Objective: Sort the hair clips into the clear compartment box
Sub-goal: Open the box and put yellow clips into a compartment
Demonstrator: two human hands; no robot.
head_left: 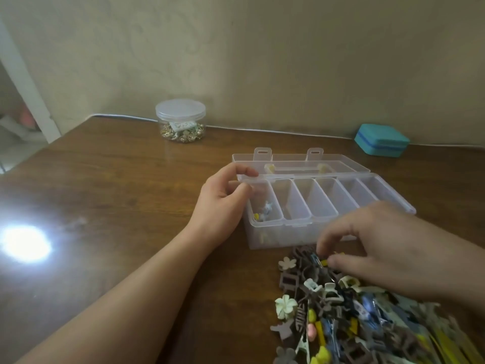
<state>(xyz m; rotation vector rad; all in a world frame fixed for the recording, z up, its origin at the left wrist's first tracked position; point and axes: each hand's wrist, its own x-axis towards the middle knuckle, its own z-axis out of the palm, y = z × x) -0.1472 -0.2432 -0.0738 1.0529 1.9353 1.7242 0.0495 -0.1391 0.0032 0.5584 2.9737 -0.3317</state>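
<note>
- Brown wooden table (pixel 131 179) against a plain wall carried everything; a lidded jar (pixel 180 120) and teal case (pixel 381 140) stood at the back, well apart from my work.
- My left hand (pixel 223 203) pinched the near-left corner of the clear compartment box (pixel 301 206), I judged to steady it; its lid lay open behind.
- My right hand (pixel 380 245) curled its fingers over the hair clips (pixel 341 311) heaped just beside the box, apparently pinching one, though I couldn't tell for certain.
- A few clips lay in the leftmost compartment.

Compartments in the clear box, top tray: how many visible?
6, side by side left to right in the clear box. The leftmost, by the left hand, holds a few clips; the rightmost is partly hidden behind the right hand.
</note>
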